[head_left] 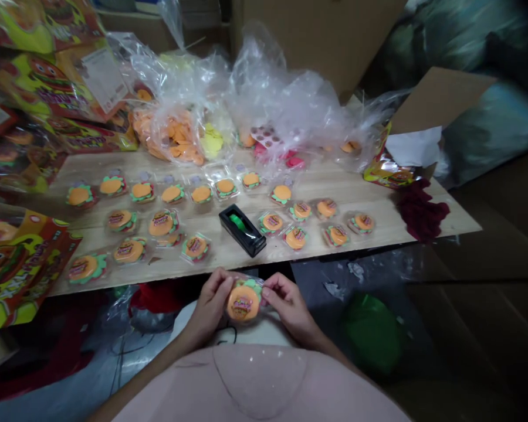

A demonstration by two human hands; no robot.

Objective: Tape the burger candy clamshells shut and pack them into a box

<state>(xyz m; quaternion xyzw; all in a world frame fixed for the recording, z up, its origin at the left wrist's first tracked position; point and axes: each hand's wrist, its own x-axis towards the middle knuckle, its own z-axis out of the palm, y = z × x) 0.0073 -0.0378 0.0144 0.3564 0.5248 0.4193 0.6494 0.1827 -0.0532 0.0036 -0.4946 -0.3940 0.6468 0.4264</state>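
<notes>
Both hands hold one burger-shaped toy in a clear case [243, 301] just below the near edge of the wooden board [387, 193]. My left hand [211, 305] grips its left side with the fingers curled. My right hand [289, 305] pinches its right side. The toy has an orange top with a sticker and a green frill. Several more of these burger toys [161, 224] lie in rows on the board. A black tape dispenser with green tape [242, 230] sits on the board just beyond my hands.
Clear plastic bags [264, 99] holding orange and yellow discs [180, 138] are heaped at the back. Colourful printed boxes [13, 264] stack up at the left. A dark red cloth [419, 210] lies at the board's right end; cardboard boxes [435, 97] stand behind.
</notes>
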